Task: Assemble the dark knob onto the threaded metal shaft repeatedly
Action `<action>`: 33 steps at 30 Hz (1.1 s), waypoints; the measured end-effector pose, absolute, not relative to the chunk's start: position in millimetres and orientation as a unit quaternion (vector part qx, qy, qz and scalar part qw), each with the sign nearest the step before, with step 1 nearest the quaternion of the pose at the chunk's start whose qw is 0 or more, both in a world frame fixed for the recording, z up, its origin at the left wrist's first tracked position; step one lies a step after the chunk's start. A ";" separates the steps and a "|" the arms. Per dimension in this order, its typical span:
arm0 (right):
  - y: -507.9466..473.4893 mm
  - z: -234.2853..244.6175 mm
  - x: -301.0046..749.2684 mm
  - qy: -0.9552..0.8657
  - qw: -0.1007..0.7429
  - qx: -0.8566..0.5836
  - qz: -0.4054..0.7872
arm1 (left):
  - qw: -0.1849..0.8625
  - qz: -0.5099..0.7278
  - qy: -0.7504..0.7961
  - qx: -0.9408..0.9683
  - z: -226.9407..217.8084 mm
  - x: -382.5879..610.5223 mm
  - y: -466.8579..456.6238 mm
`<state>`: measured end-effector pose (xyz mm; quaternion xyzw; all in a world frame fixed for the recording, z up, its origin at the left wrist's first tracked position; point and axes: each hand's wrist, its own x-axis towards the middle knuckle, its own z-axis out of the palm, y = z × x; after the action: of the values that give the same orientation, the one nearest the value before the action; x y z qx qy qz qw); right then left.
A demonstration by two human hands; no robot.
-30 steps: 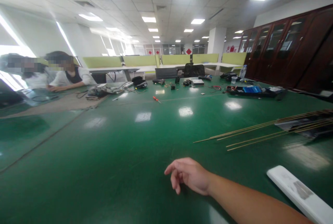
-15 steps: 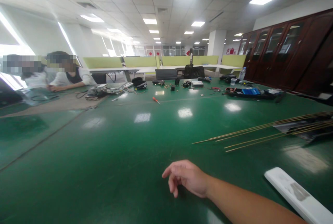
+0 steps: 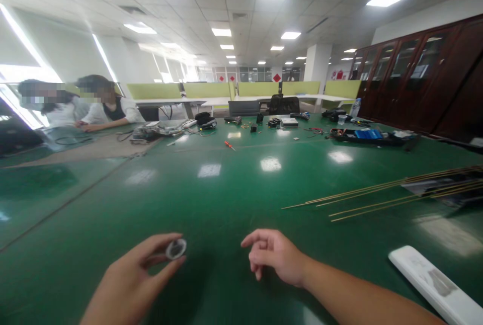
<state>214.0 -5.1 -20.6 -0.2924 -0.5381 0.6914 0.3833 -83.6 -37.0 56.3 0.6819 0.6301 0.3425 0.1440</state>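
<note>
My left hand has come in at the lower left, closed on a small round thing with a pale rim and a dark middle. Thumb and fingertips pinch its edges above the green table; I cannot make out its exact kind. To the right, my right hand hovers low over the table, apart from the left. Its index finger points left, the other fingers are loosely bent, and nothing is in it.
Thin brass-coloured rods reach in from the right. A long white plastic bar lies at the lower right. Farther off are a red screwdriver, a black tray with blue items, and cables. Two people sit at the far left.
My left hand has entered from below, holding the small round thing. My right hand keeps nearly the same pose, and the whole view has shifted slightly.
</note>
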 end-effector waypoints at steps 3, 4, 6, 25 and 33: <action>-5.6 -15.5 220.2 -0.602 0.408 -0.385 0.568 | 0.215 0.302 0.545 0.752 62.9 -33.6 -14.8; -5.5 -14.2 221.5 -0.613 0.407 -0.409 0.539 | 0.221 0.295 0.532 0.763 64.0 -17.6 -9.5; -5.5 -13.4 222.0 -0.621 0.404 -0.432 0.514 | 0.225 0.287 0.517 0.775 62.4 6.7 -2.9; -11.3 -22.6 219.6 -0.676 0.389 -0.438 0.448 | 0.247 0.324 0.425 0.808 3.5 9.8 -5.1; -11.1 -21.0 220.3 -0.671 0.385 -0.440 0.456 | 0.260 0.327 0.430 0.800 6.2 11.6 -4.9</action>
<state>220.3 -11.1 -21.0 -0.4403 -0.6712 0.4558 0.3846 11.6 -4.9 6.2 0.8002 0.4299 0.3274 0.2601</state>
